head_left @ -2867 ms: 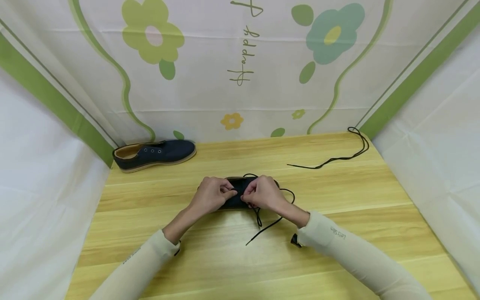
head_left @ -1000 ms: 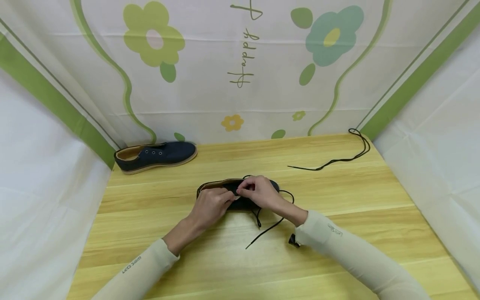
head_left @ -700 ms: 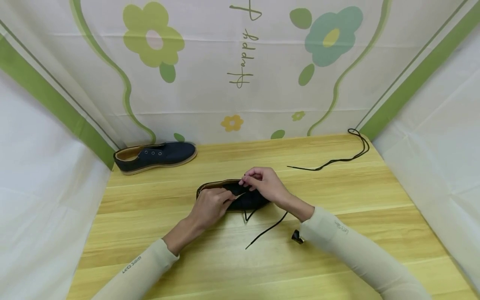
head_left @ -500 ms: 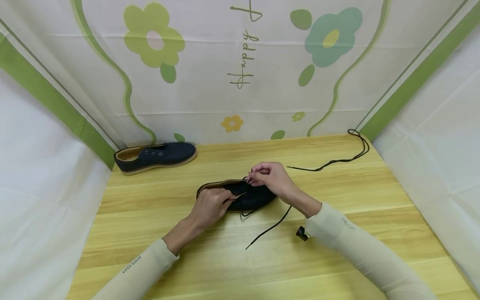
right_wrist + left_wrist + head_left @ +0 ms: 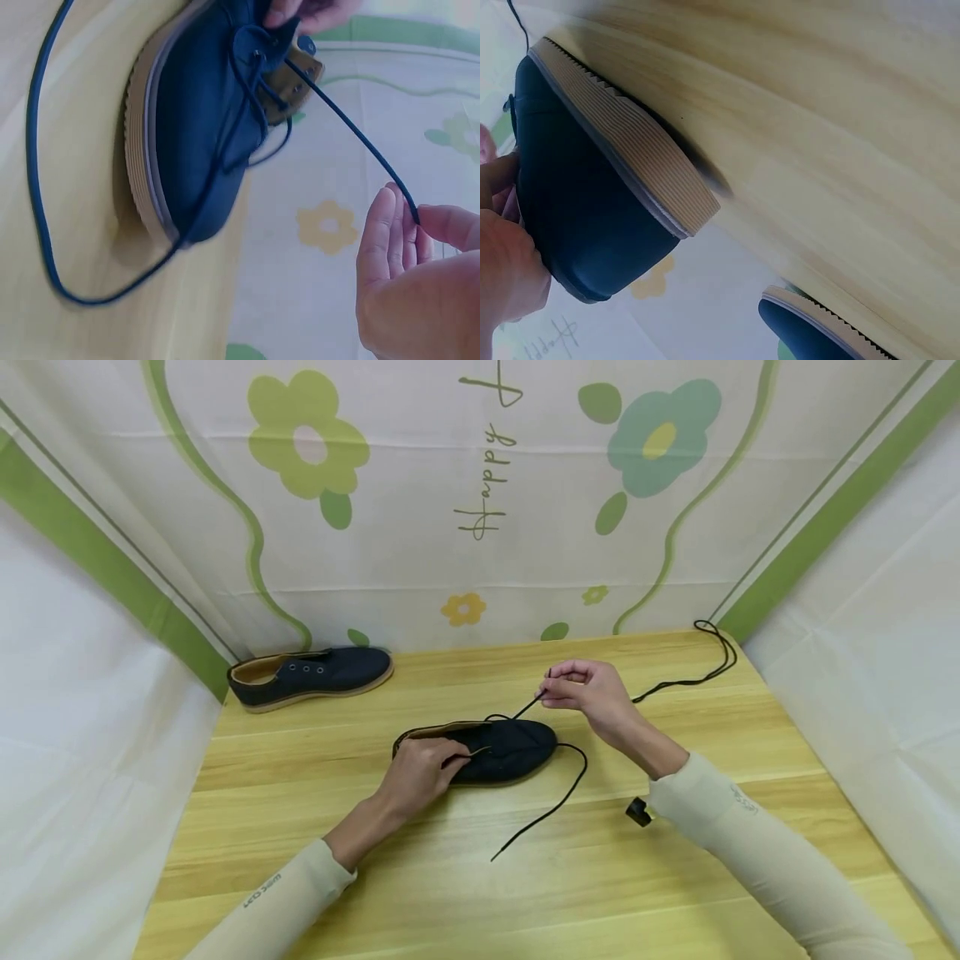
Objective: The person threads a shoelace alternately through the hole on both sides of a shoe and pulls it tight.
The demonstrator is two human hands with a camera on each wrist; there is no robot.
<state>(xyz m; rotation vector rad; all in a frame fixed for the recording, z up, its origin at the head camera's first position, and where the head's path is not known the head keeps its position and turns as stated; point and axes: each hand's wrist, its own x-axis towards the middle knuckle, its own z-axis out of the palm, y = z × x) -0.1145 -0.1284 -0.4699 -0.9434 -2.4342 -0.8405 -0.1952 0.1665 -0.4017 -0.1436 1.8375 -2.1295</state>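
Note:
A dark navy shoe (image 5: 517,752) with a tan sole lies mid-table, toe to the right. My left hand (image 5: 423,772) pinches the eyelet flap on its near side and lifts it, so a tan lining edge shows. Above and right of the toe, my right hand (image 5: 592,693) pinches a black shoelace (image 5: 528,704) between thumb and fingers. In the right wrist view that lace (image 5: 352,131) runs taut from the lifted flap to the fingertips. It also passes through eyelets on the shoe (image 5: 199,135). Its other end (image 5: 536,820) curves round the toe onto the table.
A second navy shoe (image 5: 337,677), unlaced, stands at the back left by the patterned cloth wall (image 5: 420,510). Another black lace (image 5: 686,681) lies looped at the back right, partly behind my right hand. A small black piece (image 5: 639,812) shows by my right sleeve.
My left hand shifted to the near flap, then stayed. My right hand moved up and right from the shoe, drawing the lace through; the loop on the near side has gone.

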